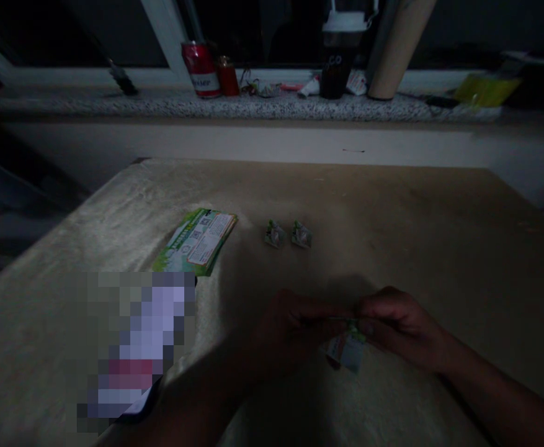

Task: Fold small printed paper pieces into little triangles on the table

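Observation:
My left hand and my right hand meet over the near part of the table, both pinching a small green and white printed paper. Part of the paper hangs below the fingers; its upper edge is hidden by them. Beyond my hands, two small folded paper pieces in green and white stand side by side on the table. Left of these lies a stack of green printed leaflets with codes and text on the top sheet. The light is dim, so the fingertips are hard to make out.
A lit, blurred-out phone lies on the table beside my left forearm. Along the granite windowsill stand a red can, a red jar, a dark lidded cup and a cardboard tube.

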Tool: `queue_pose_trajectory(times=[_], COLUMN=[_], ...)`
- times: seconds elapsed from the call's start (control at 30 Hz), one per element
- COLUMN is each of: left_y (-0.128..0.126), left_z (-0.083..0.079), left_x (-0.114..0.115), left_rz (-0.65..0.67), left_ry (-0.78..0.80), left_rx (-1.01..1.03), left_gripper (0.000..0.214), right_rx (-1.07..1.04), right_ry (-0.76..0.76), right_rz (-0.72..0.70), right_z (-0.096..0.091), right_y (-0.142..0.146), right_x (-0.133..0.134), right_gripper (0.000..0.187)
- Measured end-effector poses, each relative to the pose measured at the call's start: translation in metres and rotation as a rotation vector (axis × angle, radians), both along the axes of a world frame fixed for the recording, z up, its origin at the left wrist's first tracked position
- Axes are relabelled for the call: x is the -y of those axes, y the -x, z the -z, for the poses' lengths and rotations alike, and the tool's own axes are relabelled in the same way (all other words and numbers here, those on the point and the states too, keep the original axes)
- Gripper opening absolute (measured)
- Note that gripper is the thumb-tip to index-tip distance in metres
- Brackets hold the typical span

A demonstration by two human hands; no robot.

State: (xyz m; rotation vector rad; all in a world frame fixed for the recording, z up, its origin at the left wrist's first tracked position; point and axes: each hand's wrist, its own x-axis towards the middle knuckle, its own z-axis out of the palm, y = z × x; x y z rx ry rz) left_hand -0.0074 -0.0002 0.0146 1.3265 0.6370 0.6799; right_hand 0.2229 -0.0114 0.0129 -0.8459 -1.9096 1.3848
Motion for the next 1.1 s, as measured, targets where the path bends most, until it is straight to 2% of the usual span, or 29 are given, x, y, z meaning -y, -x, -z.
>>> queue_pose_trajectory(times=[0.33, 0.5, 0.63, 0.9, 1.1], left_y=[-0.0039, -0.0072, -0.0078, -0.0047, -0.0039], left_z=[0.0025, -0.0008, -0.0015, 0.0004, -0.0016], left_x=[-0.0007, 0.0002, 0.0016, -0.0043, -0.0042], left_rz=[-0.057, 0.031, 0.032, 0.010, 0.012], left_ry=[0.119, 0.294, 0.284, 0.318, 0.346], left_rx=[-0.001, 0.030, -0.016, 0.056, 0.087], left_gripper=[0.033, 0.042, 0.040, 0.035, 0.035], right_rx=[0.043, 0.016, 0.014, 0.001, -0.006], right_ry=[-0.054, -0.001, 0.037, 0.035, 0.078], right_rz=[0.041, 0.093, 0.120, 0.253, 0.280], right_z=[-0.0038, 0.0010, 0.0032, 0.0012, 0.0035], right_y=[-0.0016, -0.0041, -0.0047, -0.0023, -0.0066], right_x=[0.0006, 0.0029, 0.0027, 0.0004, 0.0021], right_gripper=[0.036, 0.038, 0.039, 0.045, 0.046])
